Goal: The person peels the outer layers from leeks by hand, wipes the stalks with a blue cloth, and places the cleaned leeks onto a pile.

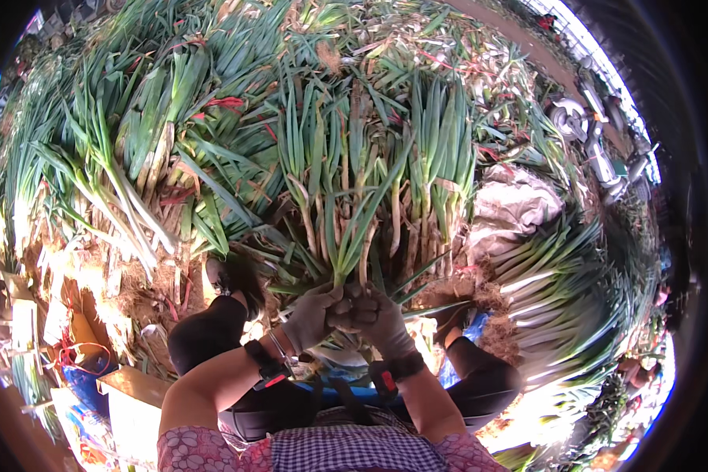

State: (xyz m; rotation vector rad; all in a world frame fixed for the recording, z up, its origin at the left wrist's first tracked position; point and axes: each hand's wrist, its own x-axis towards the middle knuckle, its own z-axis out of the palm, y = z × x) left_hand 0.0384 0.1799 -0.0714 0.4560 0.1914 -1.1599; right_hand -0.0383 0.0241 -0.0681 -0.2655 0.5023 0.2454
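The left hand (311,317) has its fingers closed on a leek (344,259), which points outward, in front of the leek pile (440,134). The right hand (381,318) is just beside; whether its fingers grip something, I cannot tell.

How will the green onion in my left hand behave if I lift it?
The green onion is probably light, being slim. Its long leaves may flop or bend, since they look thin and splay apart.
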